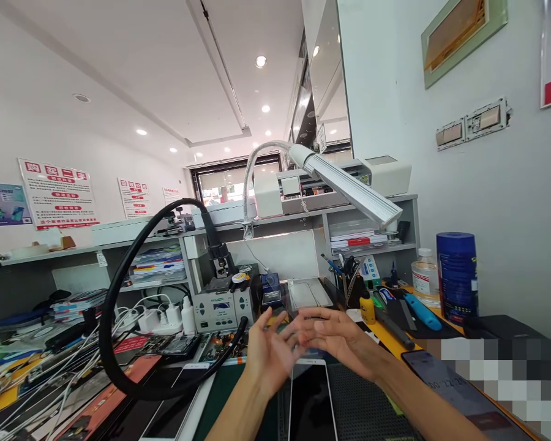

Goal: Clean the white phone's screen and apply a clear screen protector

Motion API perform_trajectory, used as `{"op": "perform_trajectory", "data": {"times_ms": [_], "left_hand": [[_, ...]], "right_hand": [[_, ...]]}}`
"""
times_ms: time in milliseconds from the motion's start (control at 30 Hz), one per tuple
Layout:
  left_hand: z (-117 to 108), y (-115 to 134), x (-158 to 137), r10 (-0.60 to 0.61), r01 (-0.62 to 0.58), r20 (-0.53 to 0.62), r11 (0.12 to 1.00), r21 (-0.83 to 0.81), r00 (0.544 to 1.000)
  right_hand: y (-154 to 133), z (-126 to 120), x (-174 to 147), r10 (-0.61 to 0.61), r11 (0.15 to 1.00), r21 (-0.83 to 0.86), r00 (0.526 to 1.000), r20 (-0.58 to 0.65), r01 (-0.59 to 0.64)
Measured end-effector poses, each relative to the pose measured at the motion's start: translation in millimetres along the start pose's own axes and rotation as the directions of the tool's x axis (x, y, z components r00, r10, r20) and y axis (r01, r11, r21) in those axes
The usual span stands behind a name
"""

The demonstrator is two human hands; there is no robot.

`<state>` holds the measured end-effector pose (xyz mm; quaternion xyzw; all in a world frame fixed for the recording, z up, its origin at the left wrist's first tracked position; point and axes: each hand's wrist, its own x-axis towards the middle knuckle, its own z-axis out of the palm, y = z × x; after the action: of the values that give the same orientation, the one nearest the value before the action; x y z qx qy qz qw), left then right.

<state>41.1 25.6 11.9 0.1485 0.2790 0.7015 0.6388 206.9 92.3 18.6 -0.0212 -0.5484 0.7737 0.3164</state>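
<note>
My left hand point(272, 350) is raised over the bench with its palm turned up, fingers loosely bent and apart. Facing it, my right hand point(342, 343) has its fingers stretched toward the left one. Their fingertips overlap in the view; whether they touch I cannot tell. Nothing shows in either hand. Just below them lies a white-framed device with a dark screen point(311, 404), like a large phone or small tablet, on the work surface. A dark perforated mat point(367, 398) lies beside it, under my right forearm.
A thick black hose point(104, 318) loops up on the left from a grey soldering or hot-air station point(217, 310). White cables point(80, 361) and device parts crowd the left side. At right are a blue can point(457, 275), a clear bottle point(425, 278) and a phone point(454, 383). A lamp point(349, 184) hangs above.
</note>
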Motion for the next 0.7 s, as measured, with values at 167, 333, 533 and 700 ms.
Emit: {"op": "perform_trajectory", "data": {"times_ms": [167,333,533,700], "left_hand": [[5.0,1.5,14.1,0.075,-0.076,0.032,0.997,0.023,0.997],[-1.3,7.9,18.2,0.155,-0.160,0.099,0.986,0.042,0.983],[-10.5,12.6,22.7,0.205,-0.221,0.133,0.969,0.115,0.970],[-10.3,12.8,21.9,0.267,-0.280,0.106,0.950,0.139,0.958]], "right_hand": [[4.2,-0.4,1.8,-0.009,0.999,-0.034,1.000,-0.028,0.008],[4.9,-1.0,3.2,-0.029,0.981,-0.193,0.987,-0.159,-0.003],[20.4,10.9,4.5,-0.227,0.791,-0.612,0.922,-0.314,-0.014],[45.2,18.3,0.6,-0.419,0.551,-0.834,0.872,-0.252,0.024]]}}
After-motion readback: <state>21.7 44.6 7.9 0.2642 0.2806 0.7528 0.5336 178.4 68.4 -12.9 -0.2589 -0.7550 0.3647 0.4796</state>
